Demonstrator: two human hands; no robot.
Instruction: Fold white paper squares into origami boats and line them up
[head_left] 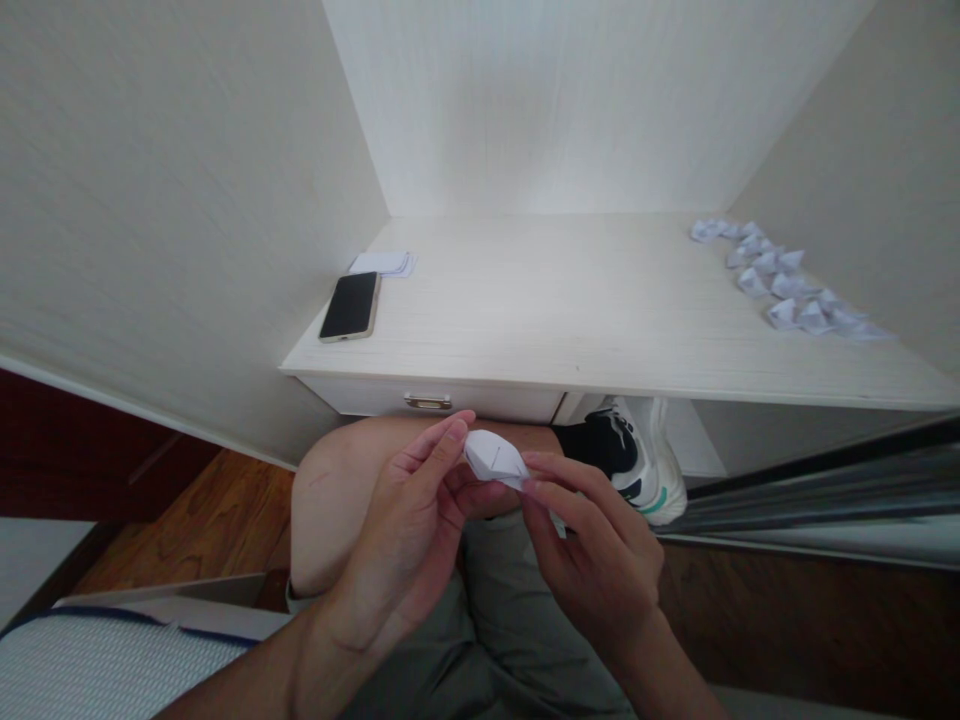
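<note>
Between my two hands, above my lap, is a small folded white paper boat point(495, 458), tilted with a thin dark line on its side. The thumb and fingers of my left hand point(416, 500) pinch its left end. At its right end, the thumb and fingertips of my right hand point(589, 535) grip the paper. Some of my left fingers are partly hidden behind the boat. Several folded white paper boats point(780, 285) stand in close rows at the right end of the white desk point(540, 300).
A dark-screened phone point(351, 306) lies at the desk's left edge, beside a small stack of white paper sheets point(381, 263). Below is a drawer with a metal handle point(428, 402). My crossed leg ends in a white sneaker point(652, 460) by the open space under the desk.
</note>
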